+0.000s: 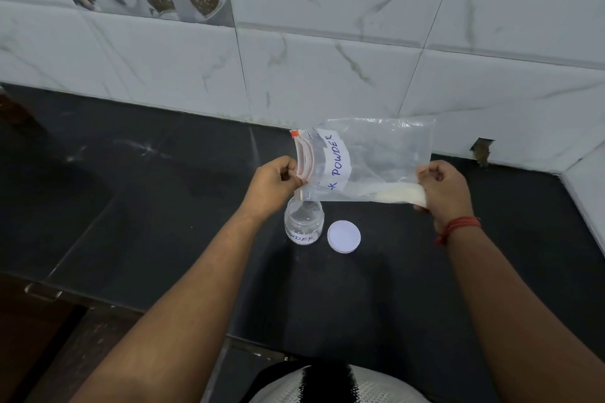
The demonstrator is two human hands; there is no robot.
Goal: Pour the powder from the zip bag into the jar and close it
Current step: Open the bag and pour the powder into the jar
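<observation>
A clear zip bag [376,157] with a white label reading "POWDER" is held sideways in the air above the counter. My left hand [275,181] pinches its red zip mouth, which hangs just above the jar. My right hand [443,188] grips the bag's bottom corner, where white powder [401,196] has gathered. The small clear jar [303,222] stands upright and uncapped on the counter below the bag's mouth. Its white lid [344,236] lies flat on the counter just right of the jar.
The black stone countertop [163,193] runs to a white marble-tiled wall [327,59] right behind the bag. The counter's front edge drops off at the lower left. A tiled corner rises at the far right.
</observation>
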